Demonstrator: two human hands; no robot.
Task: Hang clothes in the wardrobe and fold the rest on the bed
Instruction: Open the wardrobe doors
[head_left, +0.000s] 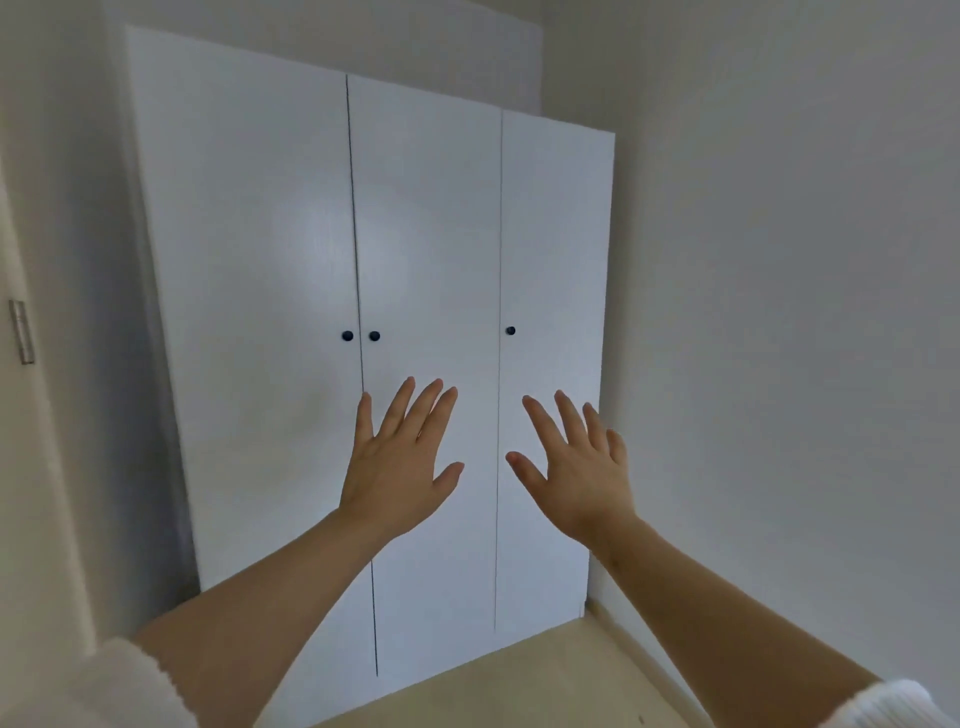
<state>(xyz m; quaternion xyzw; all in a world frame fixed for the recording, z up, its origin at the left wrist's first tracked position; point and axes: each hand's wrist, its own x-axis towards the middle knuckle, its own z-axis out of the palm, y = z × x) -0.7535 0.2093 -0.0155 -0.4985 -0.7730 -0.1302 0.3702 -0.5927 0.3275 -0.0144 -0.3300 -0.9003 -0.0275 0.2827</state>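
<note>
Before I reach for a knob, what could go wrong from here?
1. The left knob and middle knob sit close together at one seam, so the left hand could catch the wrong one.
2. The right door carries the right knob at its left edge, so it probably swings toward the side wall and may knock it.
3. The wardrobe is shut, and the right hand, like the left, holds nothing to hang.

Pale wall (779, 260), beige floor (519, 675), perhaps a door hinge (22, 332) at left.
</note>
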